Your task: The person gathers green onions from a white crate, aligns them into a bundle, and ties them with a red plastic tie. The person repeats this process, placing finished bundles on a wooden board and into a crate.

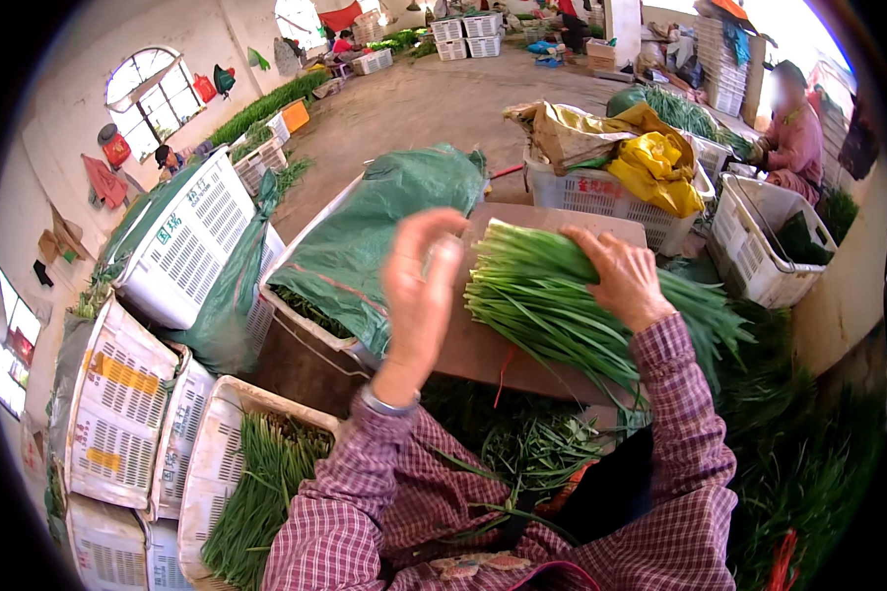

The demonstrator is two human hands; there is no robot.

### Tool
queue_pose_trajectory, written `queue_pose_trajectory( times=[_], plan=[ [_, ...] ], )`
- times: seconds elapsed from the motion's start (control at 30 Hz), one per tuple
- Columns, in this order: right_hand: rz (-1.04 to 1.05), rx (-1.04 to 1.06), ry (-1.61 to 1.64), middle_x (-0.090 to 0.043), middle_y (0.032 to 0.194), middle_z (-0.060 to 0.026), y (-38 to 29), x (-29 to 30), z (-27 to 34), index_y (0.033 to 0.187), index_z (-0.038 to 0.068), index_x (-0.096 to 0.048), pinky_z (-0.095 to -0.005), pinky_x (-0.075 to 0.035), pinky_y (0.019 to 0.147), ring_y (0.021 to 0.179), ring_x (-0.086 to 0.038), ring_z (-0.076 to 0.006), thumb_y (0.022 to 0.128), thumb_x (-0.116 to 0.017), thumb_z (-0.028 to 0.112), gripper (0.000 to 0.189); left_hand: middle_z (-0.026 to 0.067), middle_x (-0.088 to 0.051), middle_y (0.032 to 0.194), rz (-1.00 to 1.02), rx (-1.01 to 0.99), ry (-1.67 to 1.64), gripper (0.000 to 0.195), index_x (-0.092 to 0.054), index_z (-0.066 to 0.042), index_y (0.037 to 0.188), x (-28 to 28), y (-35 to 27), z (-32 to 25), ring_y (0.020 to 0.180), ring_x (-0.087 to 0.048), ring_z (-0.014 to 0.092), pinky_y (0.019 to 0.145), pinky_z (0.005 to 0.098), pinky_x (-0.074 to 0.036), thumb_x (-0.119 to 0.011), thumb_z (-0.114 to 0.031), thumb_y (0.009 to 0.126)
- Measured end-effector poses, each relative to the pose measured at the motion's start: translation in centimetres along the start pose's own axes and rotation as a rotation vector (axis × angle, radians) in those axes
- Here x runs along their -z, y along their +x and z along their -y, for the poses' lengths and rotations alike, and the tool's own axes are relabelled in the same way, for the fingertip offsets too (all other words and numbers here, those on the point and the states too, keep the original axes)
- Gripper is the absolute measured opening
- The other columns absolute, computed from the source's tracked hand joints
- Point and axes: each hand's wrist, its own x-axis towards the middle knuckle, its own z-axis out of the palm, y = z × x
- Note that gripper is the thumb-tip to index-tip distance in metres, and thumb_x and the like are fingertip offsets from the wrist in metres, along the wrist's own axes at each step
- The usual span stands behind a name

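A thick bundle of garlic chives [554, 288] lies across a brown board [458, 325] in front of me. Its pale cut ends face left, and the green leaf tips trail off past the board's right side. My right hand [624, 277] grips the bundle from above, thumb and fingers spread over the leaves. Raised left of the cut ends, my left hand [421, 288] is blurred, its thumb and fingers apart with nothing between them. A thin red tie [504, 375] hangs over the board's near edge. Loose leaves [539, 451] are piled below the board, by my lap.
White plastic crates [192, 236] stack up at left; one holds chives [266, 487]. Beyond the board, green sheeting [384, 221] covers another crate. A crate with yellow sacking [658, 166] stands behind. At right are heaped greens [798, 421] and a seated person [791, 140].
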Motion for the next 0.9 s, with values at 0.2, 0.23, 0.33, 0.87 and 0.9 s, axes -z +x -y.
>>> queue_pose_trajectory(
  times=[0.2, 0.23, 0.33, 0.87, 0.9],
  plan=[
    [0.083, 0.087, 0.219, -0.064, 0.098, -0.0130, 3.4, -8.5, 0.7, 0.134, 0.017, -0.048, -0.0466, -0.050, 0.076, 0.093, -0.064, -0.0359, 0.065, -0.073, 0.007, 0.074, 0.0148, -0.059, 0.126, 0.304, -0.264, 0.743, 0.036, -0.056, -0.001, 0.127, -5.5, -1.9, 9.8, 0.125, -0.051, 0.031, 0.111, 0.0509, -0.030, -0.055, -0.017, 0.094],
    [0.099, 0.079, 0.224, -0.064, 0.099, -0.0130, 3.8, -8.9, 0.9, 0.133, 0.015, -0.048, -0.0461, -0.051, 0.076, 0.094, -0.063, -0.0357, 0.064, -0.074, 0.007, 0.074, 0.0147, -0.059, 0.126, 0.297, -0.299, 0.823, 0.037, -0.056, -0.001, 0.127, -6.0, -1.7, 11.7, 0.125, -0.051, 0.031, 0.111, 0.0514, -0.030, -0.055, -0.018, 0.094],
    [0.115, 0.097, 0.234, -0.060, 0.108, -0.0129, 3.5, -11.8, -0.3, 0.130, 0.010, -0.050, -0.0453, -0.048, 0.085, 0.108, -0.056, -0.0336, 0.063, -0.075, 0.011, 0.071, 0.0144, -0.062, 0.118, 0.304, -0.237, 0.870, 0.036, -0.058, 0.001, 0.122, -6.9, -2.5, 16.4, 0.118, -0.054, 0.030, 0.109, 0.0521, -0.032, -0.056, -0.021, 0.094],
    [0.038, 0.059, 0.223, -0.052, 0.132, -0.0097, 1.5, -12.1, 1.2, 0.143, 0.015, -0.044, -0.0462, -0.032, 0.103, 0.120, -0.048, -0.0302, 0.064, -0.078, 0.060, 0.097, 0.0098, -0.070, 0.098, 0.366, -0.190, 0.880, 0.028, -0.069, -0.004, 0.104, 0.1, 0.9, 20.4, 0.095, -0.061, 0.025, 0.088, 0.0411, -0.041, -0.048, -0.020, 0.097],
    [0.044, 0.068, 0.228, -0.052, 0.131, -0.0103, 1.5, -12.2, 1.1, 0.144, 0.014, -0.044, -0.0459, -0.033, 0.103, 0.120, -0.048, -0.0301, 0.064, -0.078, 0.060, 0.098, 0.0068, -0.069, 0.090, 0.331, -0.109, 0.862, 0.026, -0.068, -0.009, 0.094, 1.7, 1.8, 20.7, 0.091, -0.061, 0.023, 0.083, 0.0428, -0.040, -0.046, -0.022, 0.097]
  ],
)
